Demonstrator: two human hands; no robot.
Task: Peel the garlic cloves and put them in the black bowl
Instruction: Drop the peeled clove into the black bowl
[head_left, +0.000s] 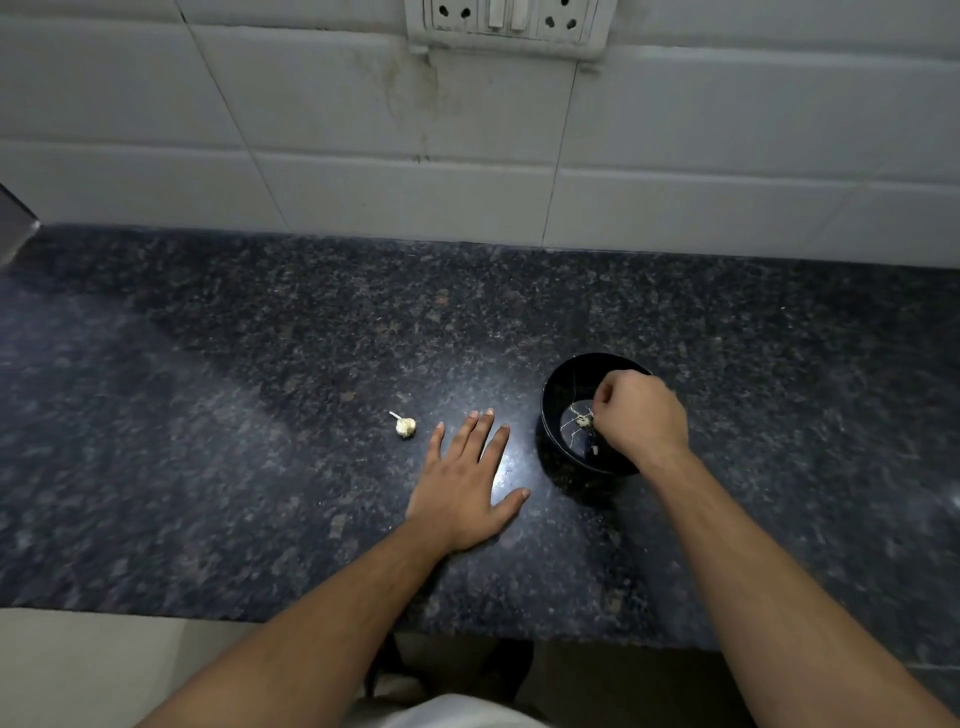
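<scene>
Fingers of the left hand lie spread flat on the counter, left of the bowl. Right hand hangs curled over the bowl, pinching a clove. Garlic sits further left. No writing shows.

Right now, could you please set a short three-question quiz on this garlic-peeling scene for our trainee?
1. True or false: the left hand lies flat with straight fingers on the granite countertop.
2. Which hand is over the black bowl? A) left B) right C) neither
3. Fill in: the garlic piece on the counter lies just beyond the ____ hand's fingertips.

Key: 1 true. 2 B: the right hand is curled over the bowl, its fingertips at a pale garlic clove; whether it grips the clove is unclear. 3 left.
</scene>
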